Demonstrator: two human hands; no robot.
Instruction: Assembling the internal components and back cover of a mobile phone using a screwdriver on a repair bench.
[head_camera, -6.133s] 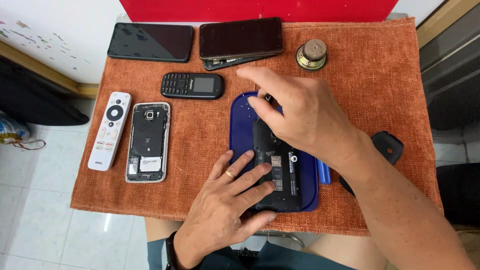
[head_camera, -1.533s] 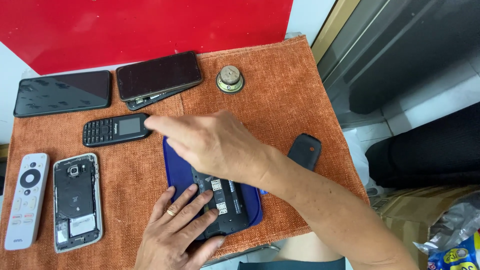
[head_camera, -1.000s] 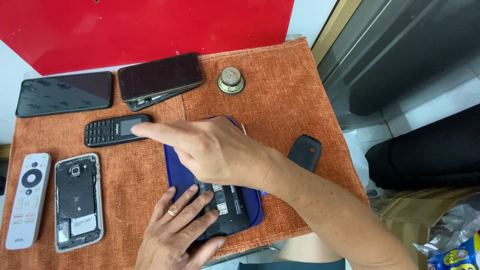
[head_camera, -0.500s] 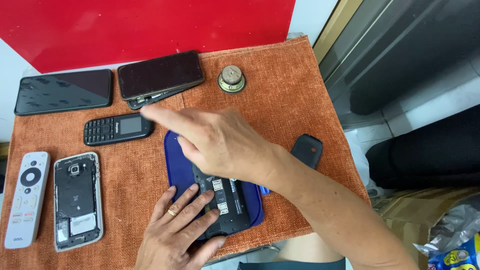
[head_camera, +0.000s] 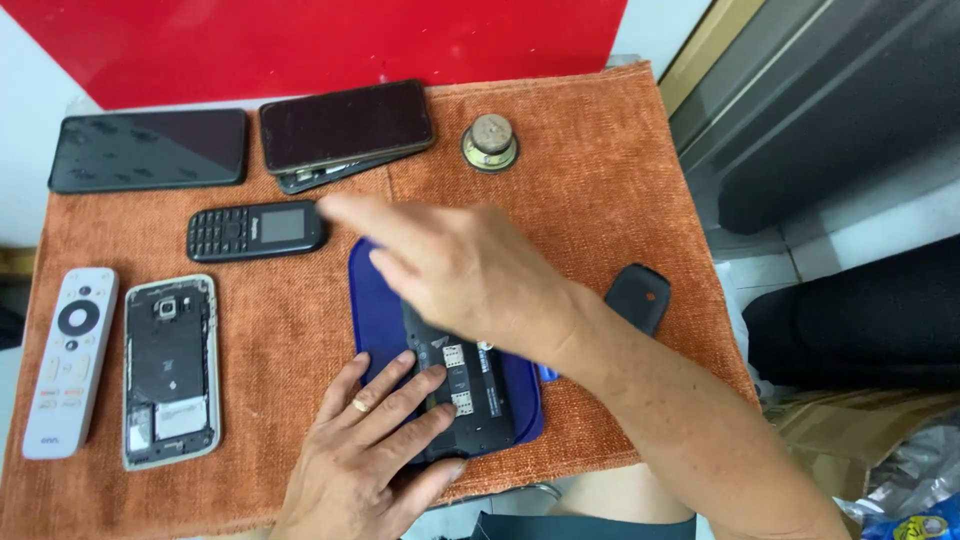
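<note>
My left hand (head_camera: 375, 450), with a ring on one finger, lies flat with fingers spread on the lower end of an opened black phone (head_camera: 470, 395) that rests on a blue mat (head_camera: 370, 300). My right hand (head_camera: 460, 270) hovers over the upper part of that phone, index finger stretched out to the left, its tip next to the right end of a small black keypad phone (head_camera: 255, 230). The right hand holds nothing I can see. Most of the opened phone is hidden under the two hands.
An orange cloth (head_camera: 590, 200) covers the table. On it lie a white remote (head_camera: 72, 360), a backless smartphone (head_camera: 170, 370), a dark tablet-like phone (head_camera: 150, 150), two stacked phones (head_camera: 345, 125), a small round speaker (head_camera: 490, 143) and a black back cover (head_camera: 638, 297).
My right hand has swung its pointing finger up and left over the last second, from above the mat toward the keypad phone's end. My left hand stays pressed on the opened phone.
</note>
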